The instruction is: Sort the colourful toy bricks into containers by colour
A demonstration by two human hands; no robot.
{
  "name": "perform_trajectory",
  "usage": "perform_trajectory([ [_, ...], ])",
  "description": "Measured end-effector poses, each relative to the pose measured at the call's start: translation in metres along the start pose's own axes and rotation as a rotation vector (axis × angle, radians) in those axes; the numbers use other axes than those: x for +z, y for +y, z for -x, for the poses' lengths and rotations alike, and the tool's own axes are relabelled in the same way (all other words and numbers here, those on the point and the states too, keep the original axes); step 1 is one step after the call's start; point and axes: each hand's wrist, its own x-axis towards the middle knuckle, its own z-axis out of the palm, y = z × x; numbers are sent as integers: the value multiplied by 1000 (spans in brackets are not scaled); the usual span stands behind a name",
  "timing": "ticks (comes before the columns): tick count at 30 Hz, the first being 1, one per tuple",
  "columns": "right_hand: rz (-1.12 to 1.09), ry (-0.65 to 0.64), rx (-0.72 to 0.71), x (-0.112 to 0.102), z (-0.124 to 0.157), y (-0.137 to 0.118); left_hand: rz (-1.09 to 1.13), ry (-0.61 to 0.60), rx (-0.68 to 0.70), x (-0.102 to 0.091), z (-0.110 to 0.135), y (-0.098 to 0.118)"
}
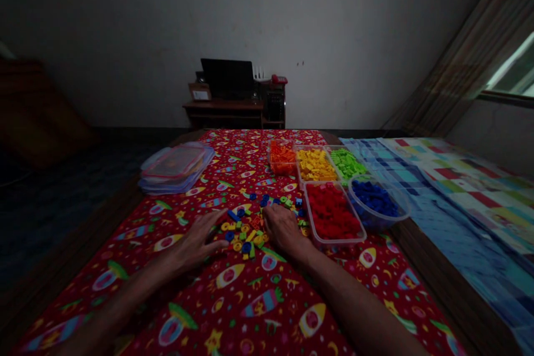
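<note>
A loose pile of small plastic toy bricks point(244, 232) in blue, yellow, green and orange lies on the red patterned tablecloth point(233, 320). At the pile's left edge my left hand point(203, 238) rests with thumb and fingers apart, holding nothing. My right hand point(282, 227) reaches over the pile's right side. Its fingers are curled down among the bricks, and whatever is between the fingertips is hidden. Just right of that hand stands a clear tub of red bricks point(334, 214).
Behind the red tub stand tubs of orange bricks point(282, 158), yellow bricks point(316, 165) and green bricks point(347, 164). A round bowl holds blue bricks point(375, 198). Stacked plastic lids point(175, 167) lie at the left. A bed point(450, 206) adjoins the table's right side.
</note>
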Motion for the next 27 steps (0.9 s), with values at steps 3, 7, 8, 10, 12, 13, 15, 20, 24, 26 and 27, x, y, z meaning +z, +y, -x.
perform_trajectory([
  [3, 7, 12, -2, 1, 0, 0, 25, -3, 79, 5, 7, 13],
  [7, 5, 26, -10, 0, 0, 0, 113, -4, 94, -1, -9, 26],
  [8, 3, 28, -15, 0, 1, 0, 123, -5, 97, -1, -13, 26],
  [10, -3, 33, -26, -1, 1, 0, 128, -14, 91, -1, -21, 26],
  [12, -7, 43, -33, -1, 1, 0, 122, -24, 51, -1, -26, 25],
  [13, -9, 47, -36, -1, 0, 0, 118, -23, 20, -1, -28, 25],
  [15, -10, 54, -41, -2, 0, 0, 109, -7, -33, -4, -30, 24],
  [20, -8, 52, -34, -3, 0, 0, 83, -57, 12, -9, -24, 26],
  [24, -12, 51, -35, -3, 1, 0, 75, -130, 52, -8, -17, 27],
  [26, -11, 47, -35, -4, 0, 0, 73, -141, 38, -8, -17, 28],
  [27, -9, 40, -32, -5, 0, -1, 69, -144, 19, -9, -18, 29],
])
